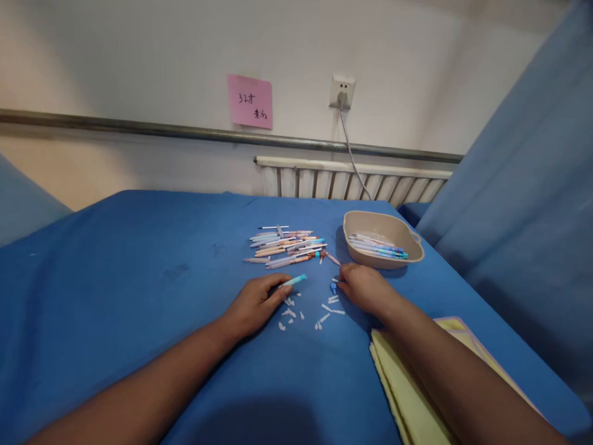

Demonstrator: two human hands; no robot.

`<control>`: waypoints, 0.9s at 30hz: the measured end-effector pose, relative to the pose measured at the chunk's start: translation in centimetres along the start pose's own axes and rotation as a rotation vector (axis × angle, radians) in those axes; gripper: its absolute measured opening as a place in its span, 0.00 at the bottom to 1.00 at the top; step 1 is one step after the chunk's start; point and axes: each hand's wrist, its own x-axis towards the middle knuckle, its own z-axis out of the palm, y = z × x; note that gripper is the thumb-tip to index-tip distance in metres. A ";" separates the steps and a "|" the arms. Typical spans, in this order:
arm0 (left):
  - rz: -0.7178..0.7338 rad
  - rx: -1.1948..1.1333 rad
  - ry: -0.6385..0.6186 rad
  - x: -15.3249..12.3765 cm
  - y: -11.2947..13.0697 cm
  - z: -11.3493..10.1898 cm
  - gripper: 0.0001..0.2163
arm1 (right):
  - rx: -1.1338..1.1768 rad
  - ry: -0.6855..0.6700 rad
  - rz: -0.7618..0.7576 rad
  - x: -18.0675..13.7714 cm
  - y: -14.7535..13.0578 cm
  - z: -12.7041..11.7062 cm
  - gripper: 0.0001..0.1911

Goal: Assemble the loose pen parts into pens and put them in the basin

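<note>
My left hand [254,304] rests on the blue tablecloth [139,290] with its fingers closed round a light-blue pen [294,280] that points right and away. My right hand [362,287] lies beside it with fingertips pinched near a small blue cap [333,287]; what they hold is hidden. Between the two hands several small white pen parts [306,312] are scattered. A pile of several pens [287,246] lies just beyond the hands. A beige tray [365,217] with a few pens [378,246] in it stands at the right, past my right hand.
A yellow cloth or folder [403,383] lies under my right forearm near the table's front right edge. Behind the table are a white radiator [352,182], a wall socket with a cable [341,93] and a pink note [249,101]. Blue fabric [532,185] hangs at right.
</note>
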 end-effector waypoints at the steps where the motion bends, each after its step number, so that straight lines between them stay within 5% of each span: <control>1: 0.002 -0.003 0.000 0.0 0.0 0.1 0.15 | 0.060 0.048 -0.021 0.0 -0.1 0.0 0.06; 4: 0.018 -0.003 0.012 0.0 -0.1 0.2 0.14 | 0.375 0.180 -0.103 -0.2 -1.1 0.0 0.06; 9: 0.077 0.039 0.020 -0.1 -0.1 0.1 0.13 | 0.715 0.209 -0.169 -0.8 -2.9 0.7 0.05; 15: 0.119 0.093 0.024 -0.4 0.1 0.0 0.13 | 0.745 0.063 -0.151 -1.0 -3.2 0.6 0.05; 27: 0.149 0.168 0.009 -0.5 0.2 -0.1 0.14 | 0.484 0.182 -0.325 -0.9 -2.8 0.1 0.04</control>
